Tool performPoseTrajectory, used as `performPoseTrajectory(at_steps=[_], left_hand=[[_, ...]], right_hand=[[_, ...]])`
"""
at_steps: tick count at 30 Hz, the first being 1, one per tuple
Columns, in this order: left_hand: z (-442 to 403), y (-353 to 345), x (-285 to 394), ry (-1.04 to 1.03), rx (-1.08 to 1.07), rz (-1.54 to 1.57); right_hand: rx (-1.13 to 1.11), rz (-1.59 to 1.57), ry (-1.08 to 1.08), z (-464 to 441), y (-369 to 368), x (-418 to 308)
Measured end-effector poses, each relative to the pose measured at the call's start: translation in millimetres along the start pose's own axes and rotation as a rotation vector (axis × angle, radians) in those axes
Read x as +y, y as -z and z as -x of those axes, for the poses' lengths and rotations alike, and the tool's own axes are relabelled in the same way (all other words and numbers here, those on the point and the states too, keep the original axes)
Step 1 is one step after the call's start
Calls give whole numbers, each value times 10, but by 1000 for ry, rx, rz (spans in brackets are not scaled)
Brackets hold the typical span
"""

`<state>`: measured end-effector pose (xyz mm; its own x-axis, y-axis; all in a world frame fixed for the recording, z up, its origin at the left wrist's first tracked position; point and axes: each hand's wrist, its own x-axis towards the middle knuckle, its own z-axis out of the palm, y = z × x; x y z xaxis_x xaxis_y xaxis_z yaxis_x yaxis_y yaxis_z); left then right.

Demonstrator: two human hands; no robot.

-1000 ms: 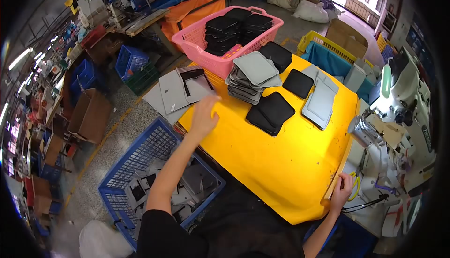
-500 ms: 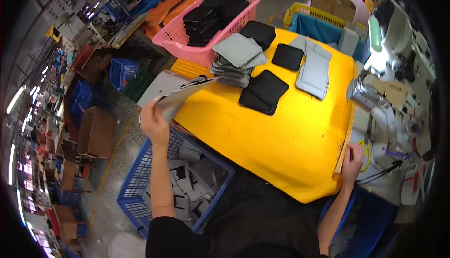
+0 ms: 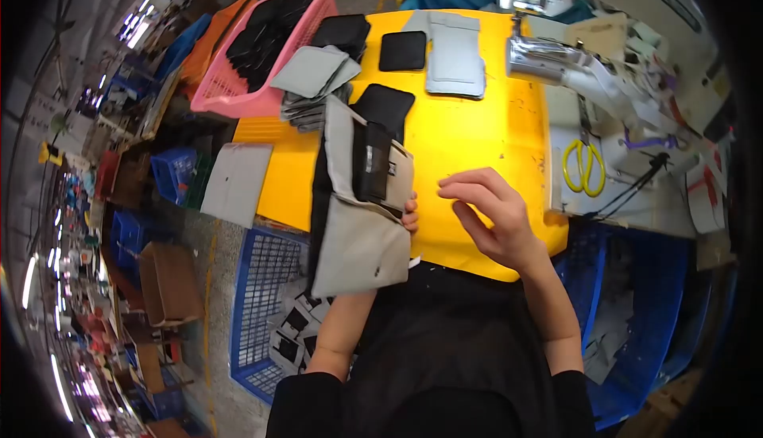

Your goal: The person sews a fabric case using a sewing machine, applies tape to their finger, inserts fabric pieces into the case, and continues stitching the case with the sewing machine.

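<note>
A grey sewn fabric panel (image 3: 358, 239) with black edging and a black pocket-like strip is held up over the near left of the yellow work surface (image 3: 469, 144). My left hand (image 3: 410, 214) grips it from behind, with only the fingertips showing at its right edge. To the right of it, my right hand (image 3: 497, 219) hovers above the yellow surface, fingers curved and apart from the thumb, holding nothing. Beyond the panel lie a stack of grey pieces (image 3: 311, 76), a black square pad (image 3: 403, 51), another black pad (image 3: 387, 106) partly covered, and light grey panels (image 3: 455, 56).
A pink basket (image 3: 211, 92) of black pieces stands at the back left. Below left is a blue crate (image 3: 262, 303) with grey scraps. On the right are a sewing machine (image 3: 548, 60), yellow-handled scissors (image 3: 584, 168) and another blue crate (image 3: 636, 319).
My left hand has brought the grey panel rightward and turned its pocketed face towards me. My right hand has left the surface's right edge and moved left towards the panel. The view has shifted right.
</note>
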<state>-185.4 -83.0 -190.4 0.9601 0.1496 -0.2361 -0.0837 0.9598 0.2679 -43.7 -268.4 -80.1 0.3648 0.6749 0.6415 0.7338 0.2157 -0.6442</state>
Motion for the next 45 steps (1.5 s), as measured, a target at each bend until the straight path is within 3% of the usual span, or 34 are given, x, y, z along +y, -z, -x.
performPoseTrajectory(at_steps=[3, 6, 7, 10, 11, 14, 15, 18, 19, 21, 22, 25, 26, 29, 31, 32, 33, 34, 36, 38, 39, 40, 42, 45], left_hand=[[-49, -282, -241, 109, -28, -102], [26, -518, -503, 4, 122, -507], [33, -460, -542, 15, 118, -508], [35, -233, -596, 409, 96, 29], [74, -189, -626, 412, 97, 31], [178, -410, -679, -547, -181, -2008], [146, -403, -663, -552, -180, -2003], [-6, -376, -483, -629, 255, -1114], [2, -517, -380, -637, 256, -1110], [99, -959, -116, -1067, -171, -1647], [92, -1034, 16, -1072, -168, -1647], [55, -1182, 356, -910, -688, -2150], [81, -1198, 426, -918, -690, -2149], [202, -1185, 596, -770, -668, -2058], [413, -1062, 738, -794, -623, -1738], [542, -978, 846, -939, -563, -1663], [650, -907, 940, -1079, -497, -1581], [710, -913, 970, -1088, -447, -1629], [707, -920, 906, -1116, -387, -1667], [617, -1222, 685, -1015, -168, -1277], [533, -1320, 697, -1034, -398, -1454], [439, -1406, 715, -1042, -636, -1623], [327, -1522, 615, -882, -787, -1721], [175, -1527, 541, -787, -808, -1758]], right_hand=[[3, 64, 72, -108, -11, 53], [-25, 164, 165, -137, 51, 157], [-81, 188, 176, -132, 71, 199], [-199, 233, 195, -99, 131, 262], [-286, 295, 171, -75, 166, 280], [-466, 421, 128, -17, 254, 358], [-422, 381, 145, 23, 244, 417], [-340, 303, 186, 109, 206, 565], [-322, 246, 206, 108, 195, 600], [-282, 128, 244, 100, 177, 638], [-284, 128, 248, 102, 174, 640], [-284, 51, 192, 118, 226, 651], [-284, 56, 196, 134, 263, 670], [37, -239, -4, 298, 415, 773], [494, -644, -220, 544, 512, 960], [500, -637, -227, 622, 608, 1074], [555, -822, -37, 673, 720, 1211], [602, -1002, 161, 689, 772, 1269], [544, -929, 59, 783, 732, 1317], [456, -796, -146, 914, 593, 1259], [449, -799, -145, 866, 520, 1182], [481, -684, -276, 789, 422, 1094], [538, -439, -531, 644, 336, 905], [383, -377, -536, 620, 526, 747]])
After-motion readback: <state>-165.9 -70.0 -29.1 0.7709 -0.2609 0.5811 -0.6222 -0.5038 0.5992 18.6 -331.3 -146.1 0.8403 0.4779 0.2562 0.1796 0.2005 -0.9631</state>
